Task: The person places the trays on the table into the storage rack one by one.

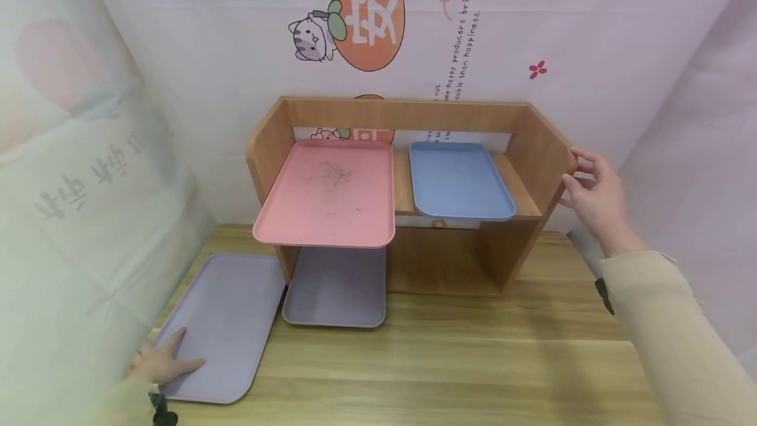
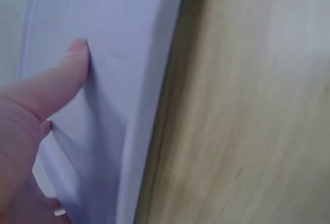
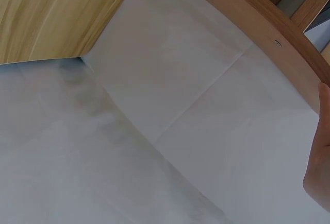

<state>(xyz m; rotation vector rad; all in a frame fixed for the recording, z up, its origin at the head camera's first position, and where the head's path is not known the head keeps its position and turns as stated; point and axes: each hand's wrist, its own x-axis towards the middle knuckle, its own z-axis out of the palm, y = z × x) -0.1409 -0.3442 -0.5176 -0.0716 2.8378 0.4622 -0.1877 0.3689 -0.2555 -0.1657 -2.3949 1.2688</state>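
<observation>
My left hand [image 1: 156,363] rests at the near left edge of a pale purple tray [image 1: 227,314] lying on the table, with thumb and forefinger spread over it. In the left wrist view the thumb [image 2: 64,77] lies over the tray's surface; the other fingers are partly hidden. My right hand [image 1: 597,196] holds the right side panel of a wooden desk shelf [image 1: 541,163], thumb at its front edge and bent fingers at its outer side. A pink tray [image 1: 331,192] with dark marks and a blue tray [image 1: 461,179] sit on the upper board, both overhanging its front.
Another purple tray [image 1: 337,288] lies in the lower left part of the shelf and sticks out in front. The wood-grain table [image 1: 437,373] extends towards me. Printed white cloth [image 1: 225,38] hangs behind and at both sides.
</observation>
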